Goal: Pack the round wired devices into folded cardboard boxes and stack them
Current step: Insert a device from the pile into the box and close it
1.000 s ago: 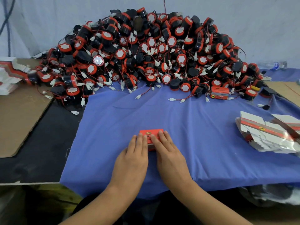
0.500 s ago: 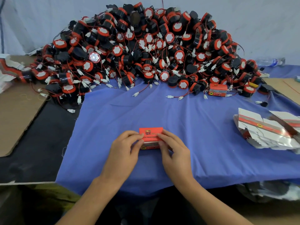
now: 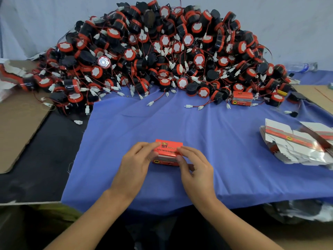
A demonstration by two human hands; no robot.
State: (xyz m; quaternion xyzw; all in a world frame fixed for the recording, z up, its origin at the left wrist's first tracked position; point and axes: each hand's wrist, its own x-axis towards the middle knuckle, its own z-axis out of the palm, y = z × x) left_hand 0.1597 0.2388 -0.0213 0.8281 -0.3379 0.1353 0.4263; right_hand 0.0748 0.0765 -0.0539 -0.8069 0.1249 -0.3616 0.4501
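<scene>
Packing workshop: heaped wired devices (image 3: pixel 162 51)

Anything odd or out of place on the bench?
Two things. A closed red box sits alone at the right foot of the device pile, among loose wires, not in any stack. One device on the pile's left shows a shiny silver face where the others show white. The held box looks fine.
</scene>
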